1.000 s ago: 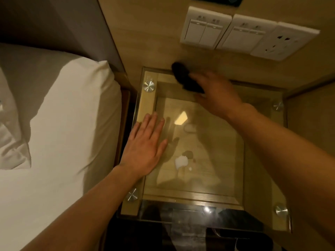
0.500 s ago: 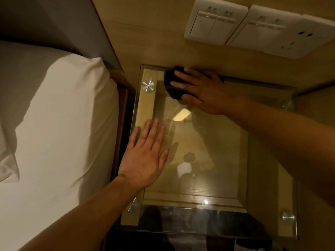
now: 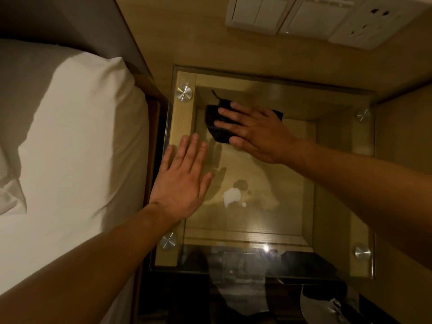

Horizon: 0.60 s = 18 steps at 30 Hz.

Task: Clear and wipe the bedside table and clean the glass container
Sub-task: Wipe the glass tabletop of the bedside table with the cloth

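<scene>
The bedside table has a clear glass top held by round metal studs at its corners, over a wooden frame. A black cloth lies on the glass near the back left. My right hand lies flat on the cloth with straight fingers, pressing it onto the glass. My left hand rests flat on the glass along the left edge, fingers straight and together, holding nothing. Nothing else stands on the glass; pale reflections show in its middle.
A bed with white sheets lies directly left of the table. A wooden wall panel behind carries white switches and sockets. A wooden side wall closes the table's right. Dark floor and a white object show below.
My right hand has brought the black cloth down from the table's back edge and slid it forward on the glass. The left hand has stayed flat in place.
</scene>
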Motion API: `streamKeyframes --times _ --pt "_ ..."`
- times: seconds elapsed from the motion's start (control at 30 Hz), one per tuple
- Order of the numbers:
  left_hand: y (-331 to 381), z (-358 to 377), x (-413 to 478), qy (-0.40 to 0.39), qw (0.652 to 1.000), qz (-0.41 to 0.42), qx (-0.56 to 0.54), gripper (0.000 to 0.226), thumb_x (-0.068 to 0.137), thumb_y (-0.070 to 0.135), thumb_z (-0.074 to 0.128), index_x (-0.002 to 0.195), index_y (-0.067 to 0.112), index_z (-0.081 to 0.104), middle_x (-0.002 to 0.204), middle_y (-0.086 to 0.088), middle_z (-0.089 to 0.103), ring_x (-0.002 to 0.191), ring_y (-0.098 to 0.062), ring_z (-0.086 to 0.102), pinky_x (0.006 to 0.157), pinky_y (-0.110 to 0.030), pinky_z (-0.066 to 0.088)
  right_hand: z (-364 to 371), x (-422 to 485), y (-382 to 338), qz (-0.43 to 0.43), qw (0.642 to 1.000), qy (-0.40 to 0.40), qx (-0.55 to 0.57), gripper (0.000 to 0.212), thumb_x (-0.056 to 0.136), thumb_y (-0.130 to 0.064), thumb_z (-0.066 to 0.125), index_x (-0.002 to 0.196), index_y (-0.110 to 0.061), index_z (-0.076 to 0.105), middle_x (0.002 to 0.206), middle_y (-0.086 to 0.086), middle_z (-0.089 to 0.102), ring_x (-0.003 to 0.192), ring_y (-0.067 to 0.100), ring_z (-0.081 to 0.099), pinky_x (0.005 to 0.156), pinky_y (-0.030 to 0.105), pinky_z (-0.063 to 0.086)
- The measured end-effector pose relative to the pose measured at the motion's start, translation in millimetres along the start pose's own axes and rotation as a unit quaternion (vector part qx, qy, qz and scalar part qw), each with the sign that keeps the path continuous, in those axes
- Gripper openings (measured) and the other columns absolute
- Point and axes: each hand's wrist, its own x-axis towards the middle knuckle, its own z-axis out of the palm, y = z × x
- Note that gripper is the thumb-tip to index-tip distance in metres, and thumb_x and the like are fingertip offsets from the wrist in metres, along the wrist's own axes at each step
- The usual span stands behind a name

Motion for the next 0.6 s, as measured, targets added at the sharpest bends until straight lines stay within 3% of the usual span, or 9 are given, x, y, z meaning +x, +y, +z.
streamKeyframes --times 0.6 --pt "1.6 -2.7 -0.9 0.01 1.0 0.002 0.008 0.07 0.108 0.054 0.008 0.166 0.016 -0.004 0.175 -0.01 -0.008 0.161 -0.024 -0.013 0.13 -0.051 0.0 30.9 -84.4 -64.0 0.0 1.0 -0.005 -0.001 0.052 0.109 -0.05 0.023 0.159 -0.04 0.028 0.169 -0.011 0.024 0.159 0.018 0.017 0.117 0.043 0.03"
